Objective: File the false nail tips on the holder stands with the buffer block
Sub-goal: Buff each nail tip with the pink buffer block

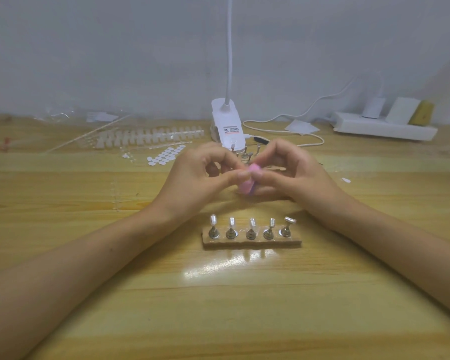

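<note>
Right hand (296, 175) pinches the pink buffer block (246, 183) mid-surface (218, 307). Left hand (198, 178) has curled fingers, its thumb touching the block; what it holds is hidden. Nearer the front edge, a base strip (252, 244) carries five holder stands (250, 233) in a row, with false nail tips (213, 219) on top. At the far edge: clip lamp (226, 123), nail-tip strips (151, 135), power strip (382, 128).

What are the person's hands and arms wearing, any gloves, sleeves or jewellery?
Nothing visible. The left hand and right hand are ungloved, no rings showing. The left forearm and right forearm are bare to the frame edge: no sleeve, watch or bracelet. Thumbnails look short, unpainted.
</note>
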Tool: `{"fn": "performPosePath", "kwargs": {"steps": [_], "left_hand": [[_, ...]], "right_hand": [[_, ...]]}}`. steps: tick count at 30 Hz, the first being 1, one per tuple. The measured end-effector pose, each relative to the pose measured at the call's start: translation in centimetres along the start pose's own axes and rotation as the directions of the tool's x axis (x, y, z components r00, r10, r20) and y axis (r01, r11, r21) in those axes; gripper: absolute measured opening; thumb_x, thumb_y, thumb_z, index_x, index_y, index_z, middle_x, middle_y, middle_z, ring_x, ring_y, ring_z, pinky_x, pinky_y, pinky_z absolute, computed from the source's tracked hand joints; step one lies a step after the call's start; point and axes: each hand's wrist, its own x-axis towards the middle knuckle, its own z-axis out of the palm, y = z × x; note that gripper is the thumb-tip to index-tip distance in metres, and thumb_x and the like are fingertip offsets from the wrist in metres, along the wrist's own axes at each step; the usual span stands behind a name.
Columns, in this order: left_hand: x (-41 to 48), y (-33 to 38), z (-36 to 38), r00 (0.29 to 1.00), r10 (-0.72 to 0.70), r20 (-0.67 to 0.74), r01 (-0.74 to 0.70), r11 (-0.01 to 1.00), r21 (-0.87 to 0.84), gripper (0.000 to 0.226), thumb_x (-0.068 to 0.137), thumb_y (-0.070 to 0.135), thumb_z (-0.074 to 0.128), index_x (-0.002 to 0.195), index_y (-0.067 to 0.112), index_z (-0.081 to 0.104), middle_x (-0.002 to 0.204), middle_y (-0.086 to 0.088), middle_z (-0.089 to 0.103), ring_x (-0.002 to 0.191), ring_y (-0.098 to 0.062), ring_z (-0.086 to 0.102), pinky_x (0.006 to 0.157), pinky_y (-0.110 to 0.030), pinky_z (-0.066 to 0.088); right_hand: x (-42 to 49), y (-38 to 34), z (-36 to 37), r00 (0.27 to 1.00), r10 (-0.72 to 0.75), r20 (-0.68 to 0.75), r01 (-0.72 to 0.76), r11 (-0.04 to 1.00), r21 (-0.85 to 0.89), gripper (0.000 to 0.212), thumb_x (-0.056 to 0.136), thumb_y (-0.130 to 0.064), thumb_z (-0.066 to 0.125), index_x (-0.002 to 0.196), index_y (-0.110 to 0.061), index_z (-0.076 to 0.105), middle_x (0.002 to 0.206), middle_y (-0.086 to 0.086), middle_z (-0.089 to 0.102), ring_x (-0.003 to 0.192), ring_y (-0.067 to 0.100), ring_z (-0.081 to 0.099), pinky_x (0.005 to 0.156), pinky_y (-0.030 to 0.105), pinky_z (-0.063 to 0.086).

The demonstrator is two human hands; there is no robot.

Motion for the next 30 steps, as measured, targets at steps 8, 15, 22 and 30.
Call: {"fn": "performPosePath", "kwargs": {"steps": [8,15,22,30], "left_hand": [[0.0,-0.2,-0.1,0.998,-0.039,-0.047,0.039,0.999,-0.012,0.011,0.081,0.024,0.079,0.074,0.022,0.07,0.084,-0.01,0.063,0.065,-0.008,0.047,0.067,-0.031,0.045],[0.0,0.0,0.0,0.998,-0.033,-0.061,0.032,0.999,-0.01,0.012,0.081,0.021,0.079,0.074,0.021,0.069,0.084,-0.009,0.063,0.066,-0.007,0.047,0.069,-0.032,0.046],[-0.2,0.2,-0.1,0.998,-0.019,-0.061,0.019,1.0,-0.003,0.011,0.081,0.022,0.078,0.076,0.018,0.07,0.084,-0.009,0.062,0.066,-0.008,0.048,0.07,-0.032,0.046],[-0.2,0.1,0.0,0.999,0.022,-0.027,-0.021,0.999,0.044,0.012,0.081,0.02,0.079,0.074,0.019,0.069,0.079,0.002,0.059,0.063,-0.006,0.045,0.065,-0.019,0.041]], "right_hand": [[0.0,0.0,-0.1,0.998,-0.014,-0.056,0.016,0.999,0.031,0.016,0.088,-0.012,0.069,0.092,-0.006,0.055,0.092,0.008,0.074,0.085,0.023,0.075,0.072,0.031,0.06],[-0.1,-0.2,-0.2,0.998,-0.043,-0.054,0.043,0.999,-0.003,0.018,0.091,-0.009,0.067,0.093,0.001,0.052,0.092,0.014,0.074,0.085,0.027,0.075,0.074,0.035,0.061],[-0.1,-0.4,-0.1,0.98,-0.109,-0.165,0.121,0.99,0.067,0.014,0.094,-0.007,0.064,0.094,-0.002,0.051,0.094,0.016,0.074,0.087,0.027,0.075,0.075,0.034,0.061],[0.2,-0.8,-0.9,0.949,-0.11,-0.296,0.161,0.975,0.153,0.013,0.091,-0.014,0.064,0.097,-0.008,0.054,0.09,0.007,0.074,0.087,0.024,0.075,0.071,0.027,0.059]]}}
